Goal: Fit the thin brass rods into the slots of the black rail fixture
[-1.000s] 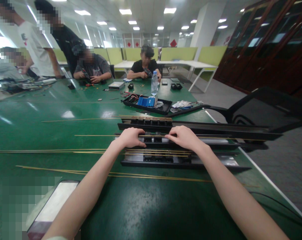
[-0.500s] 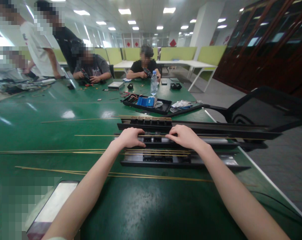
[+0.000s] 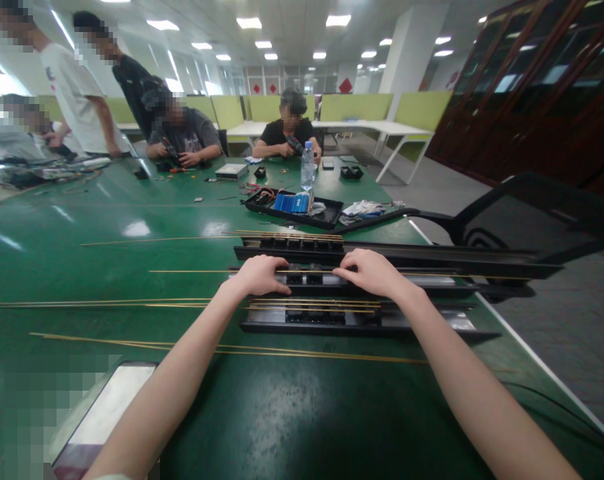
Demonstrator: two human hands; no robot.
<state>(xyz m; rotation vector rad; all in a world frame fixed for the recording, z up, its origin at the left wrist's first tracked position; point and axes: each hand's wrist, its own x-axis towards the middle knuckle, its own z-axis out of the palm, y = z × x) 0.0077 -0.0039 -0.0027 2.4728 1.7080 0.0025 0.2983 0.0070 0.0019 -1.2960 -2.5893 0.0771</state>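
Note:
Three long black channels lie crosswise on the table, with black blocks and thin brass-coloured rods in them. My left hand [image 3: 261, 275] spans the left part of the middle channel [image 3: 382, 291], fingers over its far side and thumb at its near wall. Just right of those fingers sit two small black blocks [image 3: 313, 275]. Above them runs a single thin rod [image 3: 192, 271], sticking out far to the left. My right hand [image 3: 369, 272] pinches this rod right of the blocks. Several rods rest over the near channel [image 3: 332, 328] and the far channel [image 3: 407, 257].
Loose rods [image 3: 302, 353] lie in front, with a phone [image 3: 107, 403] by my left forearm. Beyond the channels are a black tray [image 3: 327, 217], a water bottle [image 3: 307, 167] and a cloth bundle [image 3: 365, 211]. A mesh chair [image 3: 542, 213] stands right. Several people work behind.
My right hand has shifted very slightly to the right along the rod. My left hand and the channels look unmoved.

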